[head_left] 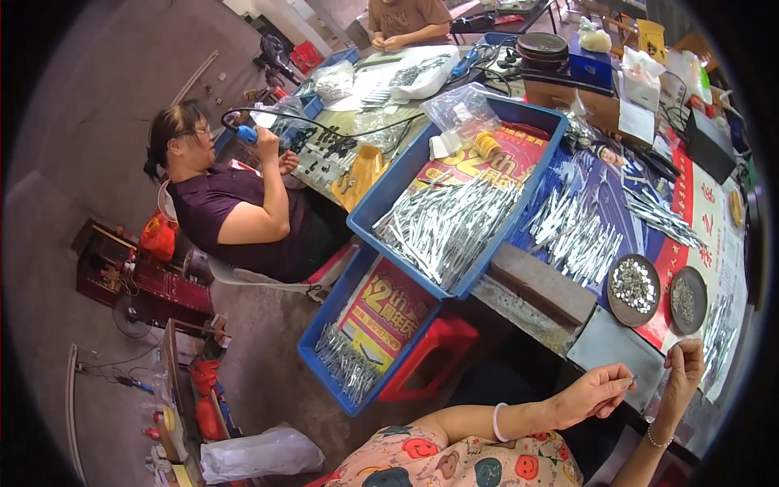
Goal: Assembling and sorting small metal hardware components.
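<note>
My left hand (591, 395) is closed in a pinch on a small dark metal piece (633, 379) just past the fingertips. Close by on the right, my right hand (684, 372) is raised with its fingertips pinched together; anything between them is too small to make out. Both hands are over the near table edge, beside a flat grey plate (608, 351). Beyond them stand a round dish of small shiny metal pieces (634, 290) and a second dish of finer pieces (688, 300). Slim silvery metal strips (718, 341) lie to the right of my right hand.
A blue tray heaped with metal strips (357, 223) rests on the table's left side. A lower blue tray (307, 345) sits by a red stool (434, 357). More strips (572, 235) cover the blue sheet. A co-worker (235, 178) holds a blue tool; another person (410, 20) works opposite.
</note>
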